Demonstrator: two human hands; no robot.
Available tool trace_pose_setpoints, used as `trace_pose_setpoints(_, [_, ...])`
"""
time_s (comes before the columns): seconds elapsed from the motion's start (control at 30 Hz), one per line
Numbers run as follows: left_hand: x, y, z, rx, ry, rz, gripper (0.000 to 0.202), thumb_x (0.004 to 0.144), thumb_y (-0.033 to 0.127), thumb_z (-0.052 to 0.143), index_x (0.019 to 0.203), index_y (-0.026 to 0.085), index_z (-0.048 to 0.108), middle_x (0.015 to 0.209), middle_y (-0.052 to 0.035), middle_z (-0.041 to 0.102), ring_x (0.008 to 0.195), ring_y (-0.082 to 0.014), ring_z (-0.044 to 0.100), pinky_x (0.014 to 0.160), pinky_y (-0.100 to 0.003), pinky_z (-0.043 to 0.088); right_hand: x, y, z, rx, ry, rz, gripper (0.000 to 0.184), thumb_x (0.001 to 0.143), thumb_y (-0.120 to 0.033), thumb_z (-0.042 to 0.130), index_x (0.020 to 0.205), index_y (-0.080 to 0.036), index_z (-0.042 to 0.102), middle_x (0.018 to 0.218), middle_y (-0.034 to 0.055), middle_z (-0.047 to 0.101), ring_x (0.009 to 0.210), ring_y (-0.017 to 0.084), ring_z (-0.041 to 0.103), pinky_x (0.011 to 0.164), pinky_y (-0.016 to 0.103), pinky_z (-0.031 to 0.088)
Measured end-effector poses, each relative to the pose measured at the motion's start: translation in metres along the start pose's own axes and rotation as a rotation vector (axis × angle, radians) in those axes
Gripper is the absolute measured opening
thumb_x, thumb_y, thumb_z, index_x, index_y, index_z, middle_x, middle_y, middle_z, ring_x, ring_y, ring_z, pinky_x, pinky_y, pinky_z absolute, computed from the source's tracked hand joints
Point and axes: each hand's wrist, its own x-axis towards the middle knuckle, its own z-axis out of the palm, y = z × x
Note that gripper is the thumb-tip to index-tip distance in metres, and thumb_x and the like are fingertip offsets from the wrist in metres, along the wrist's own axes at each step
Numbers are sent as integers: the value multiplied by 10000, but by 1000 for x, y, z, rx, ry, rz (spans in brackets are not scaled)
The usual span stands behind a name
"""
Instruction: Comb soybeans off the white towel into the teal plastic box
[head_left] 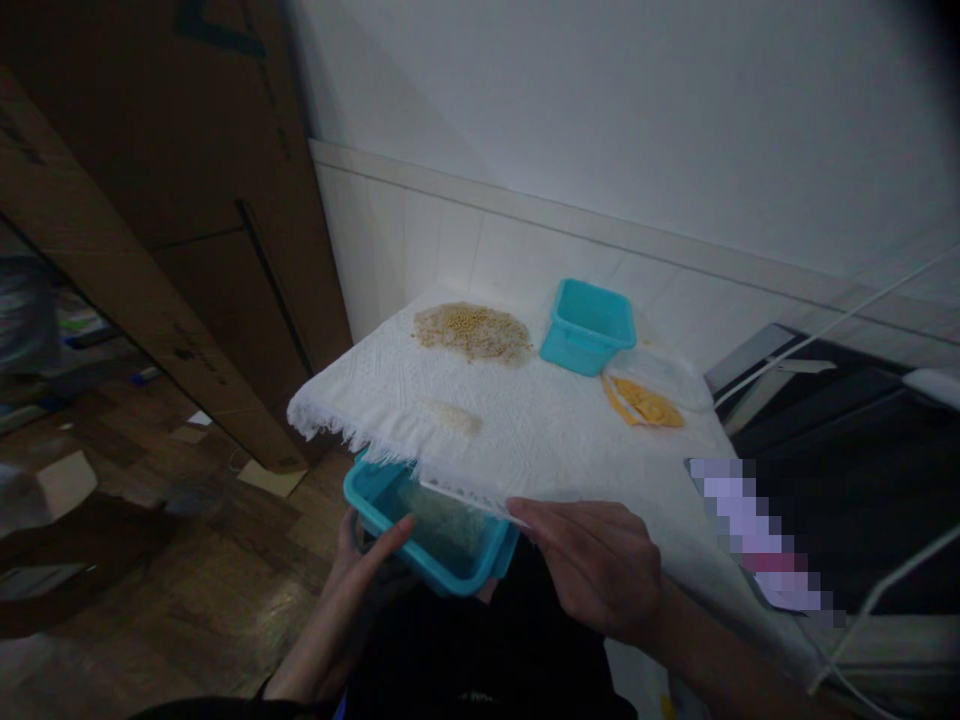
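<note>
My left hand [358, 560] grips a teal plastic tub [427, 535] from below and holds it under the near edge of the table, with the thumb over its rim. My right hand [592, 560] rests palm down at the table's front edge, its fingers closed on a thin white card [469, 498] that sticks out over the tub. A white cloth [540, 420] covers the table. On it lie a pile of yellowish beans [472, 330] at the back and a small heap of white grains [454, 415] nearer to me.
A second teal tub [586, 325] stands at the back of the table, with a yellow wrapper [643, 402] beside it. Large cardboard boxes [172, 200] lean at the left over a wooden floor. A dark appliance [847, 480] with white cables sits at the right.
</note>
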Motion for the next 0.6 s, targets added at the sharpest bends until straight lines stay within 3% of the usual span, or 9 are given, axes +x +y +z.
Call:
trace_pose_setpoints(0.17, [-3, -1, 1, -14, -10, 34, 1237, 627, 340, 986, 1602, 396, 226, 1494, -197, 586, 1000, -375, 791, 844, -593, 657, -1, 33, -7, -262, 73, 79, 288, 989, -129, 594, 1199, -253, 747, 882, -15, 837, 629, 121, 756, 647, 201, 596])
trace_pose_setpoints(0.33, [-2, 4, 0, -10, -18, 6, 1214, 621, 308, 991, 1584, 372, 256, 1461, -203, 615, 976, -374, 796, 848, -592, 659, -6, 64, -3, -340, 80, 128, 225, 1023, -231, 583, 1132, -204, 778, 822, 19, 828, 532, 118, 710, 564, 212, 532])
trace_pose_setpoints(0.43, [0, 6, -2, 2, -10, -4, 1221, 616, 306, 994, 1579, 393, 249, 1468, -185, 612, 987, -360, 797, 857, -586, 658, -7, 64, 0, -307, 77, 121, 202, 1022, -237, 590, 1073, -192, 780, 814, 22, 826, 533, 114, 707, 569, 208, 529])
trace_pose_setpoints(0.6, [0, 6, -2, 1, 4, -5, 1229, 631, 361, 983, 1592, 399, 219, 1466, -189, 615, 931, -346, 808, 850, -570, 664, -4, 53, 0, -210, 85, 121, 226, 999, -198, 610, 1154, -237, 770, 838, -7, 831, 580, 120, 737, 572, 210, 558])
